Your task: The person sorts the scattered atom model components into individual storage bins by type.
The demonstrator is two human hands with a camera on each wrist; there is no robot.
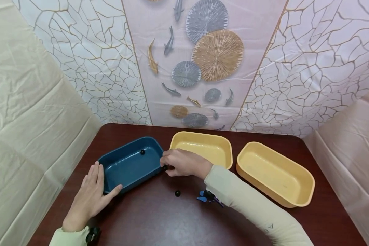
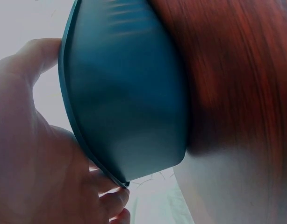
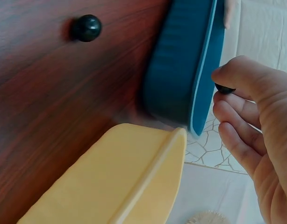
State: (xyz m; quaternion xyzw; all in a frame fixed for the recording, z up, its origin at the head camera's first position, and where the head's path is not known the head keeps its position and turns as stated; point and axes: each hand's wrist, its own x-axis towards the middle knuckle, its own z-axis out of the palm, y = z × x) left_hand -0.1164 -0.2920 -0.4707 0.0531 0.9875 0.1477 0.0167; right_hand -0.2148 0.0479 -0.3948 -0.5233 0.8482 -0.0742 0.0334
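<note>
My right hand (image 1: 184,163) pinches a small black ball (image 3: 225,88) between thumb and fingertips, just over the right end rim of a blue tray (image 1: 132,169). Against the tray's left end lies my left hand (image 1: 90,194), fingers extended along the rim and thumb on the near edge. The left wrist view shows the tray's outer wall (image 2: 125,93) beside that hand. Inside the tray sits another black ball (image 1: 142,152). A third black ball (image 3: 86,28) rests on the dark wood table, below the right hand in the head view.
A yellow tray (image 1: 203,135) stands behind the right hand, partly covered by it. Another yellow tray (image 1: 275,171) is further right. Small blue and black pieces (image 1: 206,196) lie by the right forearm on the table (image 1: 160,218). Patterned cloth (image 1: 110,68) hangs behind.
</note>
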